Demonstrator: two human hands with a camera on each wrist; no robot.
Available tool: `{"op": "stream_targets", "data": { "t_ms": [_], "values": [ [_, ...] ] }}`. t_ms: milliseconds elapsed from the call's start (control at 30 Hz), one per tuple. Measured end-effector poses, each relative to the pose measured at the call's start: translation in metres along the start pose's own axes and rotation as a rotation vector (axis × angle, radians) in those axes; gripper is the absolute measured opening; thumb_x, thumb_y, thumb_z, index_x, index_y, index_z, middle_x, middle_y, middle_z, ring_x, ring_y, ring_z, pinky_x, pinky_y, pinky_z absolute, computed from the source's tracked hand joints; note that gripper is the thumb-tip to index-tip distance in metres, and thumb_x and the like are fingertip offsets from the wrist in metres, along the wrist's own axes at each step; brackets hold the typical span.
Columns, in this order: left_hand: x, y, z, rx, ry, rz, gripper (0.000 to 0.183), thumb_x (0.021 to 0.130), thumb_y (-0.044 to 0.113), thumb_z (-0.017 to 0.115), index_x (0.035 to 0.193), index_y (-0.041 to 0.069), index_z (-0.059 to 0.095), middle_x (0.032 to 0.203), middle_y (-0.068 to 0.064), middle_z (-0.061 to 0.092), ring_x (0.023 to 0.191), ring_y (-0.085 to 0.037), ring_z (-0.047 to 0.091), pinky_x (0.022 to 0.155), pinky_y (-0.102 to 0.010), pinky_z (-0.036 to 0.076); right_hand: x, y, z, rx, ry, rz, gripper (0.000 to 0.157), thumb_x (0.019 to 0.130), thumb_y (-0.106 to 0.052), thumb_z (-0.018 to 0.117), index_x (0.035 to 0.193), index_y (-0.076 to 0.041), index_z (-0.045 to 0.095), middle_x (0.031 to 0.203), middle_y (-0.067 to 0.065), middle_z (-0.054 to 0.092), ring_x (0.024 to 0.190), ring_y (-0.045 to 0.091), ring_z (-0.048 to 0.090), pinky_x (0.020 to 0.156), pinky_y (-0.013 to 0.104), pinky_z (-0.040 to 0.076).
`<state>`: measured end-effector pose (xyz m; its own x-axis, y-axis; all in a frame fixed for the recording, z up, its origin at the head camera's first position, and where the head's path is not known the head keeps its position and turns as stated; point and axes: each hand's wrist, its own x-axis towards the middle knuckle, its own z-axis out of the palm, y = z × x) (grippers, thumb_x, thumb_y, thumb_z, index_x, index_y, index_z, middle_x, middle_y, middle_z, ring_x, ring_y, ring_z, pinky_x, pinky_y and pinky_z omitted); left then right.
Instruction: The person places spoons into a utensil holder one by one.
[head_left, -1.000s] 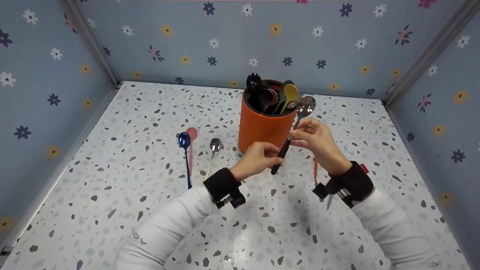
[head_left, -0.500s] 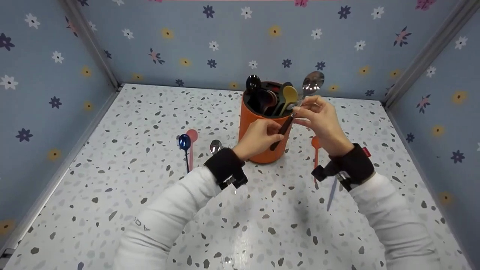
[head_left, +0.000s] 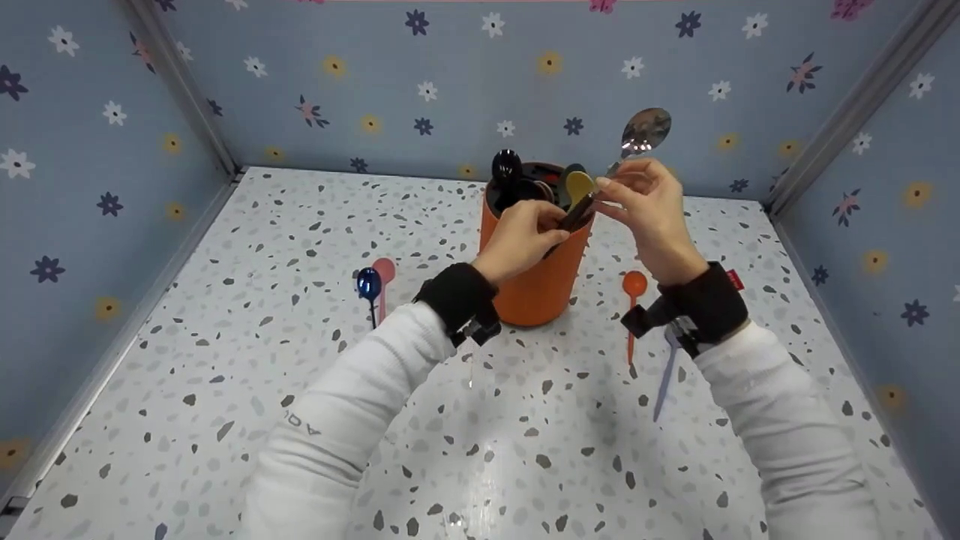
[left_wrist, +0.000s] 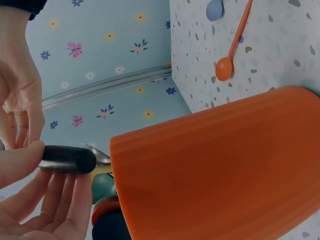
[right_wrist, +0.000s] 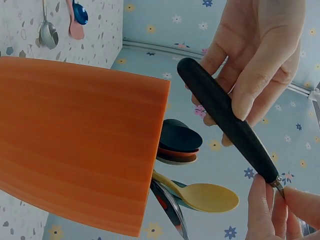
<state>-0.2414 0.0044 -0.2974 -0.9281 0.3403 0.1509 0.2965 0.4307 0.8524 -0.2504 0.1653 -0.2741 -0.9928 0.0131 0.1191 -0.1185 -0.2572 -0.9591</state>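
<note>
Both hands hold one large metal spoon [head_left: 646,129] with a dark handle, tilted above the rim of an orange utensil holder [head_left: 534,289]. My left hand [head_left: 519,238] pinches the dark handle [right_wrist: 220,112] between thumb and fingers. The right hand [head_left: 651,214] pinches the spoon's neck, where metal meets handle, as the right wrist view shows. Inside the holder stand several utensils, among them a yellow spoon [right_wrist: 207,197] and a glossy black spoon [head_left: 507,166]. The handle's end is off the holder, outside its mouth.
On the speckled table lie a blue spoon [head_left: 368,285] and a pink spoon [head_left: 385,270] at left, an orange spoon [head_left: 634,285] and a lilac utensil [head_left: 664,382] at right. A metal spoon [right_wrist: 49,34] lies near the blue one. Flower-patterned panels surround the table.
Both hands have lifted the large spoon from in front of the holder up to its rim. Its bowl has risen up and to the right; both grips stay on it.
</note>
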Motion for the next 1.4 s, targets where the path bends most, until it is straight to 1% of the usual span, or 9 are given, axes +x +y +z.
{"op": "stream_targets", "data": {
  "t_ms": [200,433,567,667,867,1067,1200,1300,1400],
  "values": [
    [0.009,0.001,-0.002,0.040,0.042,0.023,0.021,0.085,0.005,0.057,0.105,0.000,0.061,0.102,-0.010,0.063,0.089,-0.017,0.058,0.076,-0.022,0.047,0.007,-0.003,0.003,0.009,0.009,-0.048,0.020,0.079,0.005,0.061,0.092,-0.001,0.048,0.087,0.012,0.053,0.075,0.020,0.058,0.074,0.033,0.054],
    [0.018,-0.001,-0.002,0.025,0.070,0.034,0.024,0.086,0.005,0.056,0.109,0.000,0.059,0.102,-0.011,0.061,0.093,-0.017,0.056,0.078,-0.020,0.046,0.011,-0.003,0.003,0.001,0.002,-0.094,0.017,0.079,0.004,0.061,0.090,-0.001,0.049,0.089,0.013,0.051,0.081,0.022,0.057,0.082,0.037,0.051],
    [0.023,-0.005,-0.002,0.010,0.089,0.046,0.024,0.085,0.004,0.057,0.109,-0.001,0.059,0.102,-0.012,0.062,0.094,-0.017,0.057,0.080,-0.019,0.046,0.013,-0.001,0.003,0.003,0.005,-0.111,0.017,0.078,0.003,0.063,0.088,-0.001,0.050,0.088,0.013,0.053,0.083,0.023,0.057,0.081,0.036,0.051],
    [0.025,-0.008,-0.002,-0.003,0.104,0.038,0.024,0.085,0.003,0.057,0.109,0.000,0.059,0.101,-0.012,0.062,0.094,-0.017,0.056,0.080,-0.020,0.046,0.015,0.001,0.003,0.006,-0.012,-0.136,0.016,0.077,0.002,0.064,0.086,-0.001,0.052,0.087,0.013,0.056,0.082,0.023,0.058,0.078,0.034,0.052],
    [0.028,-0.013,0.001,0.000,0.117,0.028,0.025,0.085,0.004,0.056,0.110,0.001,0.059,0.102,-0.012,0.061,0.095,-0.017,0.055,0.082,-0.020,0.045,0.016,0.006,0.001,-0.045,-0.052,-0.196,0.011,0.079,0.000,0.062,0.085,-0.002,0.053,0.085,0.012,0.059,0.080,0.023,0.059,0.077,0.033,0.052],
    [0.029,-0.016,0.003,0.013,0.122,0.017,0.025,0.085,0.004,0.056,0.110,0.001,0.059,0.103,-0.012,0.061,0.096,-0.018,0.056,0.082,-0.020,0.046,0.018,0.009,0.000,-0.063,-0.055,-0.198,0.010,0.079,0.000,0.062,0.085,-0.002,0.054,0.084,0.012,0.058,0.080,0.022,0.060,0.078,0.033,0.052],
    [0.030,-0.017,0.003,0.030,0.144,0.011,0.020,0.086,0.002,0.054,0.104,0.002,0.063,0.102,-0.011,0.062,0.095,-0.018,0.057,0.079,-0.021,0.047,0.020,0.011,0.000,-0.097,-0.056,-0.216,0.008,0.080,0.001,0.062,0.085,-0.003,0.056,0.084,0.011,0.059,0.078,0.021,0.061,0.075,0.030,0.053],
    [0.031,-0.018,0.003,0.027,0.158,-0.005,0.018,0.086,0.000,0.053,0.099,0.002,0.065,0.100,-0.011,0.063,0.093,-0.018,0.057,0.077,-0.022,0.048,0.020,0.014,-0.001,-0.119,-0.052,-0.221,0.008,0.080,0.002,0.061,0.085,-0.004,0.058,0.084,0.011,0.060,0.077,0.020,0.061,0.073,0.029,0.054],
    [0.030,-0.018,0.004,0.004,0.152,-0.020,0.018,0.086,0.000,0.053,0.099,0.001,0.065,0.101,-0.011,0.063,0.094,-0.017,0.057,0.078,-0.021,0.048,0.020,0.018,-0.003,-0.124,-0.059,-0.217,0.007,0.080,0.002,0.061,0.085,-0.003,0.059,0.085,0.011,0.061,0.078,0.020,0.061,0.074,0.029,0.053]
  ]
}}
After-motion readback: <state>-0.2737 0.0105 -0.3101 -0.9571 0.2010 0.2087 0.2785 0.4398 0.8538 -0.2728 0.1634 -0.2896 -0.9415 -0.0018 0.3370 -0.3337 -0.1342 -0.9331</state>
